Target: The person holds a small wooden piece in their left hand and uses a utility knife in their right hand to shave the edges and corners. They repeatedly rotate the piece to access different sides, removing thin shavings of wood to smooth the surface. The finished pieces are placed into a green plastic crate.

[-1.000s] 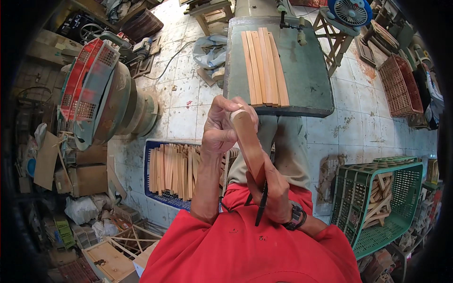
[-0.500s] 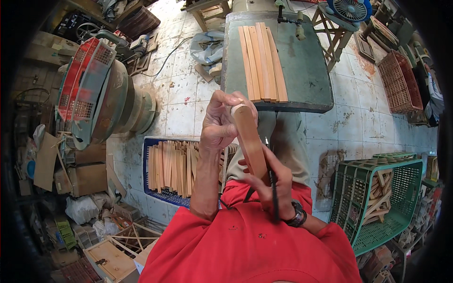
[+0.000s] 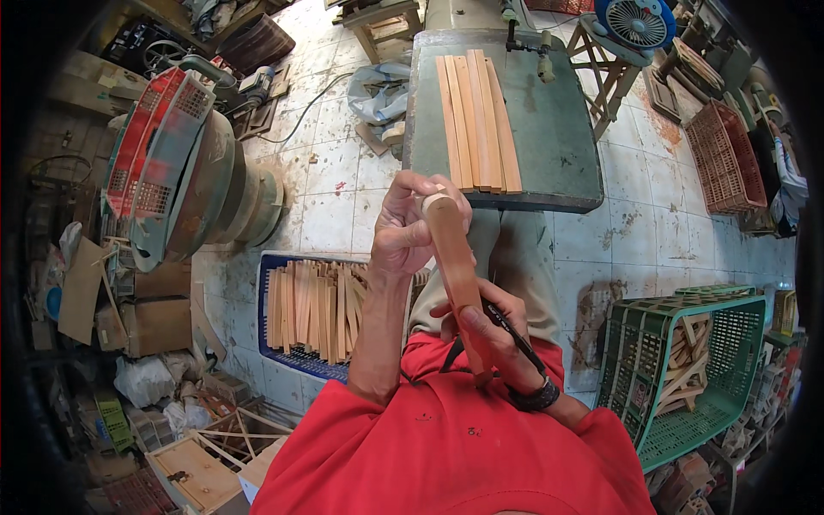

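Observation:
I hold a curved reddish-brown wooden slat upright in front of my chest. My left hand grips its upper end, fingers wrapped around the pale end grain. My right hand grasps the lower part and also holds a thin black pen against the wood. A row of several similar pale slats lies side by side on the green machine table beyond my hands.
A blue crate with several wooden slats sits on the tiled floor at my left. A green crate with wood offcuts stands at my right. A large red-guarded machine is further left, a blue fan at the back.
The slat has shifted slightly, and my right hand has slid along its lower part with the pen. My left hand keeps its grip at the top.

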Available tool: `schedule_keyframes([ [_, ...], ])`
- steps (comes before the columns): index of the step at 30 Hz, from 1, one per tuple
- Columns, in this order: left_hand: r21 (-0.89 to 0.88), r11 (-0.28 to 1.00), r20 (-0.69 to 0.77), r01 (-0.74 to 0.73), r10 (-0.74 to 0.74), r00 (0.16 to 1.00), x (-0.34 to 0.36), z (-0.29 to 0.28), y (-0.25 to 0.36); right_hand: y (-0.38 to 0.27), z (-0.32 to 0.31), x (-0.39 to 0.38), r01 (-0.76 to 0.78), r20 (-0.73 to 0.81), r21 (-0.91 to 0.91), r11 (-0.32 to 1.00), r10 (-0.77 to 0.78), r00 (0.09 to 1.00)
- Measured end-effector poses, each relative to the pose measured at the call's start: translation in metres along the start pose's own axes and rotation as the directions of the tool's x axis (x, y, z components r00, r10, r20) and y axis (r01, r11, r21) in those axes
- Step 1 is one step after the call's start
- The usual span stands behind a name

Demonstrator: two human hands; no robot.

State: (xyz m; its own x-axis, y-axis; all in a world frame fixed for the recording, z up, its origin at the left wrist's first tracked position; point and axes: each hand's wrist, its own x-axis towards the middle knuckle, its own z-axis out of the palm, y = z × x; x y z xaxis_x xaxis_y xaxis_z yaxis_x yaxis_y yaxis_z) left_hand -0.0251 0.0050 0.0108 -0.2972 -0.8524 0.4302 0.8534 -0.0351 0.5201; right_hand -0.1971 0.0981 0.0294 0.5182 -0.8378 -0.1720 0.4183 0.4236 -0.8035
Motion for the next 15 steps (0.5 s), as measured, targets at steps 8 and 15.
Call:
schedule_keyframes([
  [8, 0.001, 1.0, 0.158, -0.031, 0.03, 0.987, 0.007, -0.0116, 0.0005, 0.0001, 0.0021, -0.0013, 0.017, 0.001, 0.039, 0.999, -0.017, 1.0],
  [15, -0.065, 0.998, 0.133, 0.012, -0.004, 0.991, 0.0053, -0.0103, -0.0012, -0.0006, 0.0026, -0.001, 0.024, 0.001, 0.013, 1.0, -0.024, 1.0],
])
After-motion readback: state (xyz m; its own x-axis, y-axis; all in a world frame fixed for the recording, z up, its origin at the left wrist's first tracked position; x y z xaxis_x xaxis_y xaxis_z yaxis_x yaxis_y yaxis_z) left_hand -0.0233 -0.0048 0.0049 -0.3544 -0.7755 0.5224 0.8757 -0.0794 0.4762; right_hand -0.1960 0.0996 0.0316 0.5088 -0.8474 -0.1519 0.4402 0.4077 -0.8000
